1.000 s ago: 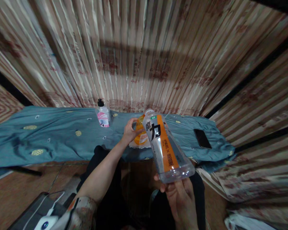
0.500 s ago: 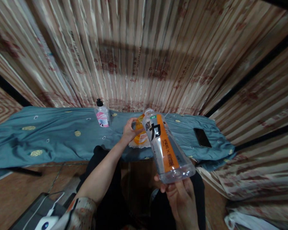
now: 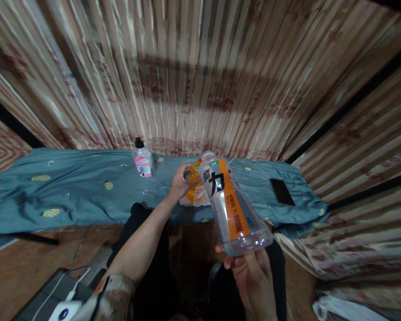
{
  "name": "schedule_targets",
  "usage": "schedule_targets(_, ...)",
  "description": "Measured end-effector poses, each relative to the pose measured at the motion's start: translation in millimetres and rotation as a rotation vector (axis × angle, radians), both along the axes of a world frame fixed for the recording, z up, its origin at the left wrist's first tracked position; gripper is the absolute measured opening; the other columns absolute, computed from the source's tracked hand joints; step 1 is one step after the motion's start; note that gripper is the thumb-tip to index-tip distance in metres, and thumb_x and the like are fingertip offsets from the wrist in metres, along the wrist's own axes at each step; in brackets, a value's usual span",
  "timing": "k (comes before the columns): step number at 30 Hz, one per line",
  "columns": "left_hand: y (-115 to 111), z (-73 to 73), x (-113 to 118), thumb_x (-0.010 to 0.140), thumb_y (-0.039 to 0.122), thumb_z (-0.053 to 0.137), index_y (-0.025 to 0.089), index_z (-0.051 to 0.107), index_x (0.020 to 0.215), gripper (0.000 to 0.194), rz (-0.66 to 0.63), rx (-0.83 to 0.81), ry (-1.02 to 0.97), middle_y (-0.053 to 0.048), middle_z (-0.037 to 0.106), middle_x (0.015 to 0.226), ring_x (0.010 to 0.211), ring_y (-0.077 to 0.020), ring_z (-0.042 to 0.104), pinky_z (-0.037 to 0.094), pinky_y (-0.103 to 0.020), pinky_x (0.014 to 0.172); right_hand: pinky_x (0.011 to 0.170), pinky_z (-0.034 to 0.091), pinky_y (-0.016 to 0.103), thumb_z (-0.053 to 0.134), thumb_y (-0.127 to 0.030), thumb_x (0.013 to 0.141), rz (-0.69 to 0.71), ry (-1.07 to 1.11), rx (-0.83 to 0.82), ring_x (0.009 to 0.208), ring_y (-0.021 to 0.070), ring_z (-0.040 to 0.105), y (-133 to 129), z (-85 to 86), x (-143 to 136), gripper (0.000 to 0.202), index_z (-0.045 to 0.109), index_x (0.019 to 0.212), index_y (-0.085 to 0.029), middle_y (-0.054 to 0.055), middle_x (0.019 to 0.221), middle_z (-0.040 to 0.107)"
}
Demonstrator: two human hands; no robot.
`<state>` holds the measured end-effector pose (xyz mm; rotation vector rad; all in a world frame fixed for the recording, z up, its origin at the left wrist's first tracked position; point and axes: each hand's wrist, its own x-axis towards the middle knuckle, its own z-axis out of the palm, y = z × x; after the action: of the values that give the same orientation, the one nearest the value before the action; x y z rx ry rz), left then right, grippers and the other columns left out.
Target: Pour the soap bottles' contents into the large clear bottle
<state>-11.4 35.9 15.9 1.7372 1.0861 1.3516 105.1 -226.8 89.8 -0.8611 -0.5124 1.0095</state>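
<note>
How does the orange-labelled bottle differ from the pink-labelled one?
The orange-labelled bottle is tilted, its base held by the right hand; the pink-labelled bottle stands upright on the blue cloth.
The orange-labelled bottle has a clear neck; the pink-labelled bottle has a black top.
The orange-labelled bottle's label carries big black characters; the pink-labelled bottle's print is small.
Both have see-through bodies.

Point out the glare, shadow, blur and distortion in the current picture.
Head view: dim overall; small highlights on the clear bottle's base; a broad shadow band across the curtain; fine print on the pump bottle too soft to read; wide-angle stretching toward the edges.
</note>
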Motion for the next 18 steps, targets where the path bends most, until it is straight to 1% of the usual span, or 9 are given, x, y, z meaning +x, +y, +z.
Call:
schedule_targets(7,1.4,-1.7,-0.5,0.059,0.035,0.088,0.022,0.063,0.103,0.052,-0.001,0.01,-0.008,-0.005,0.071,0.109,0.109,-0.0258,0.067,0.051,-0.041,0.104,0.043,0.057,0.018,0.088,-0.039,0.081,-0.006,-0.018,0.02,0.056,0.0187,0.078,-1.1,1.2,0.6,0.02,0.078,0.09,-0.024,0.005,0.077,0.084)
schedule_targets(13,1.0,-1.1,-0.9,0.06,0.038,0.087,0.022,0.063,0.103,0.052,-0.007,0.001,-0.014,-0.005,0.071,0.109,0.109,-0.0259,0.067,0.051,-0.041,0.104,0.043,0.057,0.019,0.089,-0.04,0.079,-0.006,0.0,-0.019,0.056,0.0187,0.077,-1.8,-1.6,0.7,0.025,0.078,0.094,-0.024,0.005,0.078,0.084)
schedule_targets(18,1.0,-1.0,-0.4,0.059,0.04,0.088,0.022,0.063,0.103,0.054,-0.008,-0.011,-0.014,-0.005,0.07,0.108,0.109,-0.0259,0.066,0.05,-0.042,0.106,0.044,0.057,0.019,0.089,-0.04,0.079,-0.011,-0.018,-0.011,0.053,0.0179,0.076,0.5,0.9,-0.2,0.023,0.078,0.09,-0.023,0.005,0.077,0.084)
